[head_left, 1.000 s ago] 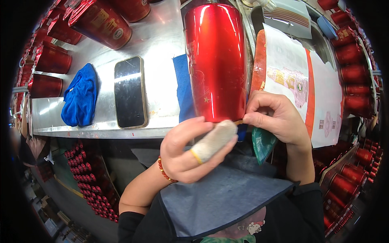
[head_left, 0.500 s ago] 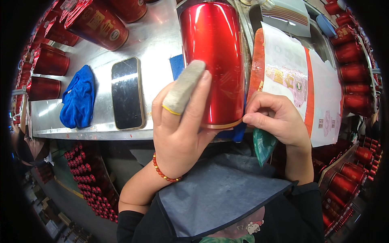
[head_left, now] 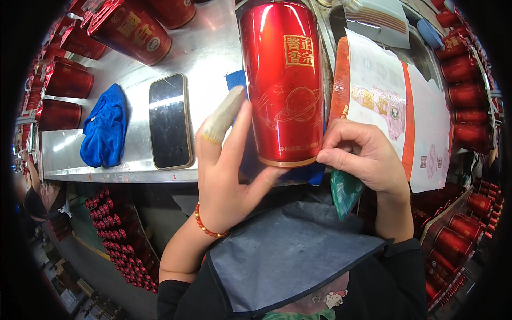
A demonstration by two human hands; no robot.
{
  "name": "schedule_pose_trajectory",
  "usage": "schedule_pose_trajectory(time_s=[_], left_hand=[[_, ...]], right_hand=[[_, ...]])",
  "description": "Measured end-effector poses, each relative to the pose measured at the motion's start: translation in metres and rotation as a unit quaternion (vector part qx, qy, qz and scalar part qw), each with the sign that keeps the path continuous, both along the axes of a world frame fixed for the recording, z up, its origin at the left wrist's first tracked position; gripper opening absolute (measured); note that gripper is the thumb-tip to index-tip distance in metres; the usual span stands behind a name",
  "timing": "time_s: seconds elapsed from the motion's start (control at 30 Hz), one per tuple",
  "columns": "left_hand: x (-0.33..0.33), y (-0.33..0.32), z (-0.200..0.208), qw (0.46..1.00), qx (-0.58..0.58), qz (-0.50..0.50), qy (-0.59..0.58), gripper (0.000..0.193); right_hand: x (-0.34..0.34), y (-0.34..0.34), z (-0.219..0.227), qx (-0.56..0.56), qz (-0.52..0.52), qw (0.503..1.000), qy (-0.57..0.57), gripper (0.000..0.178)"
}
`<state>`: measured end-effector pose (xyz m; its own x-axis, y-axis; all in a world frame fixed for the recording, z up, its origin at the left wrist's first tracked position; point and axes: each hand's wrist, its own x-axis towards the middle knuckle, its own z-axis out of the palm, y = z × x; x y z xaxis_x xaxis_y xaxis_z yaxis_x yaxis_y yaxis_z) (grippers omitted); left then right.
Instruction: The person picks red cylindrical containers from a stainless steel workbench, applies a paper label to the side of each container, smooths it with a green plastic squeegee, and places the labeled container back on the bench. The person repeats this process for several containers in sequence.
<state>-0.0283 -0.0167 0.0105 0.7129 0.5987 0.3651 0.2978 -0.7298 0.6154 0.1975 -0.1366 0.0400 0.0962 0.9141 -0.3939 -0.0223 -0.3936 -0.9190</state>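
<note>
A shiny red bottle-like container with a gold square panel, a planet drawing and a gold lower rim lies before me at the table's front edge. My left hand is open along its left side, fingers stretched and the thumb out by the lower rim. A pale cloth finger cot covers one of its fingers. My right hand is closed, with thumb and index tip pressed together at the rim's right end. From under that hand hangs a glossy green pointed piece; its upper part is hidden.
A black phone and a crumpled blue cloth lie left on the metal table. Several red containers stand far left. At right are printed white-and-orange sheets and racks of red containers.
The red container has turned: its plain side faced up before, now the planet drawing and gold panel show. My left fingers have slid off its face to its left side. My right hand has hardly moved.
</note>
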Motion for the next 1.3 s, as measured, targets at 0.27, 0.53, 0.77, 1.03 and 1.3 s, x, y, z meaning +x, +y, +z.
schedule_pose_trajectory(time_s=[0.27, 0.53, 0.77, 1.03, 1.3], left_hand=[[0.027, -0.014, 0.010, 0.983, 0.183, 0.021, 0.012, 0.074], [0.008, 0.003, -0.013, 0.998, -0.043, -0.025, -0.036, 0.104], [0.001, 0.005, -0.018, 0.906, -0.384, -0.087, -0.157, 0.096], [0.006, 0.001, -0.012, 0.886, -0.433, -0.057, -0.157, 0.093], [0.008, 0.001, -0.008, 0.885, -0.434, -0.054, -0.160, 0.093]], right_hand=[[-0.001, 0.001, -0.001, -0.017, -0.016, 0.999, 0.034, 0.011], [0.004, -0.009, -0.010, 0.031, -0.100, 0.994, 0.012, 0.034], [-0.007, 0.000, -0.007, 0.012, -0.075, 0.996, 0.049, 0.070], [-0.004, 0.002, -0.008, 0.011, -0.062, 0.997, 0.050, 0.074], [-0.004, 0.002, -0.008, 0.013, -0.057, 0.997, 0.055, 0.075]])
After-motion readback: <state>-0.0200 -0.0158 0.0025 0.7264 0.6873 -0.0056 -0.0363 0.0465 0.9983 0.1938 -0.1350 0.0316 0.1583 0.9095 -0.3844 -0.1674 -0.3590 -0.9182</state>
